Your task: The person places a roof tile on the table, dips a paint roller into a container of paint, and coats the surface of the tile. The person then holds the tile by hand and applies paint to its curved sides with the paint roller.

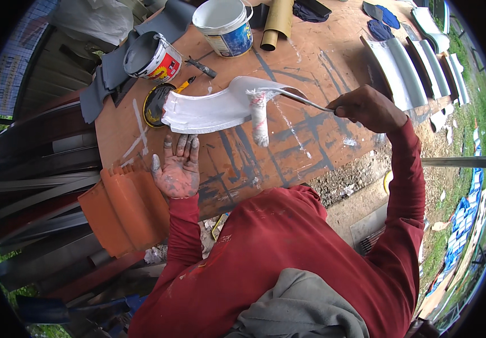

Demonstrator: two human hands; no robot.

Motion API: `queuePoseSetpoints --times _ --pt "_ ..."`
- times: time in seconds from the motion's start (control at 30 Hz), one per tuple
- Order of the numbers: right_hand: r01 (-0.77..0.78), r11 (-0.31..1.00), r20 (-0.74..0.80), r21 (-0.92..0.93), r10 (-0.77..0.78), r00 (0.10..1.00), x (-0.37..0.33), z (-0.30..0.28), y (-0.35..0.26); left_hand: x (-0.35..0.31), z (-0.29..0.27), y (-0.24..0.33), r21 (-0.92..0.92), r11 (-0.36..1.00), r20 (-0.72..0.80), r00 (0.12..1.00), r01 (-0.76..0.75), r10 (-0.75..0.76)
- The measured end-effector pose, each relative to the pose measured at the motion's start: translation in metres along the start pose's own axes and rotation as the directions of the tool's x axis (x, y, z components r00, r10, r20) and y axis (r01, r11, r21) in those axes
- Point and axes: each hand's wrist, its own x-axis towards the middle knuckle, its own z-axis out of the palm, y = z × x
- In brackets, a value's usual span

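Observation:
A curved roof tile (206,114), coated white, lies on the wooden table. My right hand (367,108) is closed round the handle end of a paint roller (260,119), whose white, pink-streaked sleeve hangs over the tile's near side. Palm up and smeared with grey and white paint, my left hand (180,169) has its fingers stretched out, the tips at the tile's near edge. Whether they touch it I cannot tell. Beyond the tile stand a bucket of grey paint (155,73) and a larger white bucket (229,42). A dark round lid (155,107) lies by the tile's left end.
An orange unpainted tile (121,208) sits at the table's left edge. Several white-coated tiles (400,73) line the right side. A brush (200,66), a yellow-handled tool (185,84) and a brown roll (278,25) lie on the paint-streaked tabletop (305,62). Dark stacked tiles (40,169) fill the left.

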Motion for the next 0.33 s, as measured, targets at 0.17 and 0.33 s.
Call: queuePoseSetpoints --times 0.17,0.33 --pt "0.259 0.963 -0.026 -0.070 -0.261 0.965 0.020 0.012 0.001 -0.004 -0.003 0.002 0.036 0.998 -0.046 0.997 -0.059 0.061" --pt "-0.216 0.956 -0.040 0.198 0.228 0.973 -0.022 -0.002 0.073 -0.005 0.002 0.000 0.058 0.996 -0.080 0.994 -0.068 0.073"
